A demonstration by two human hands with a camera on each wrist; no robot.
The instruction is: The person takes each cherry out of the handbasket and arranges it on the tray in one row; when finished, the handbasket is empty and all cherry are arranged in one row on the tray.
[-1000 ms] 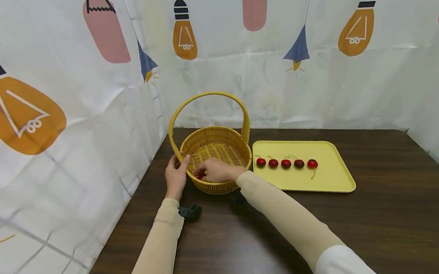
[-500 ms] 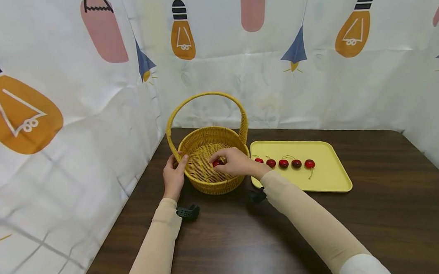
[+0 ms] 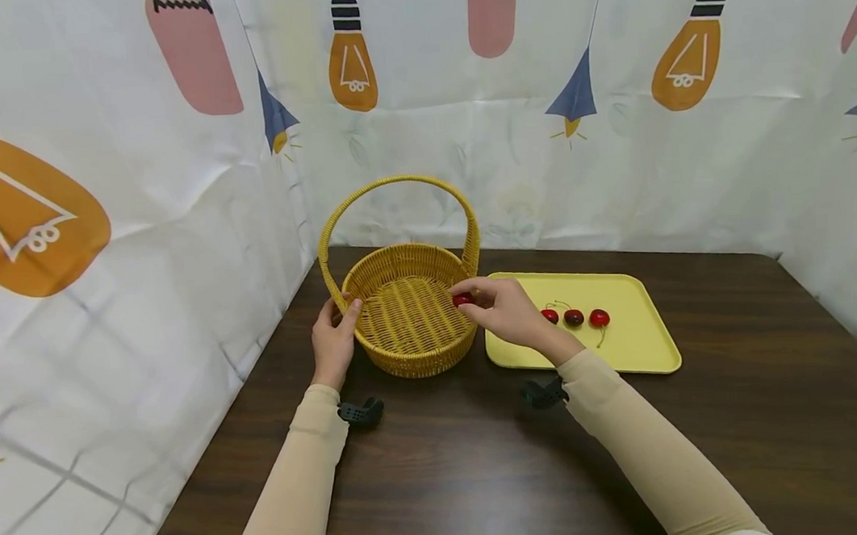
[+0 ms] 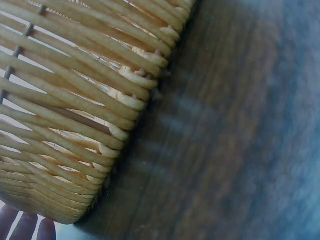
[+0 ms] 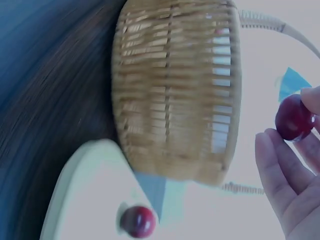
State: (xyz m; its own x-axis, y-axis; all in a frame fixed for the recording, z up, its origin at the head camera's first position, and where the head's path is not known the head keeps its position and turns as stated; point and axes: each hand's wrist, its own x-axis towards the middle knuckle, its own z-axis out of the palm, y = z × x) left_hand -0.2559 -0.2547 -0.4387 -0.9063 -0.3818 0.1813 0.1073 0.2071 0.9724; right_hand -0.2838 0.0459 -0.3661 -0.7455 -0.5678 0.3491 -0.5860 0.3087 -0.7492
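A yellow wicker basket (image 3: 411, 357) with a tall arched handle stands upright on the table. At its left side my left hand (image 3: 333, 343) grips the rim near the handle's base, thumb on top. The left wrist view shows fingertips (image 4: 46, 230) at the basket's edge. My right hand (image 3: 506, 308) pinches a dark red cherry (image 5: 295, 118) between thumb and fingers, above the basket's right rim. A yellow tray (image 3: 637, 353) lies to the right of the basket. Three cherries (image 3: 599, 318) show on it in the head view; my right hand hides the tray's left part.
The dark wooden table (image 3: 439, 461) extends in front and to the right. A white printed curtain (image 3: 422, 138) hangs behind and along the left side. Each wrist wears a black strap (image 3: 362, 412).
My right hand has moved up and rightward from inside the basket to its right rim, carrying the cherry. My left hand keeps its grip on the basket. The view has shifted slightly.
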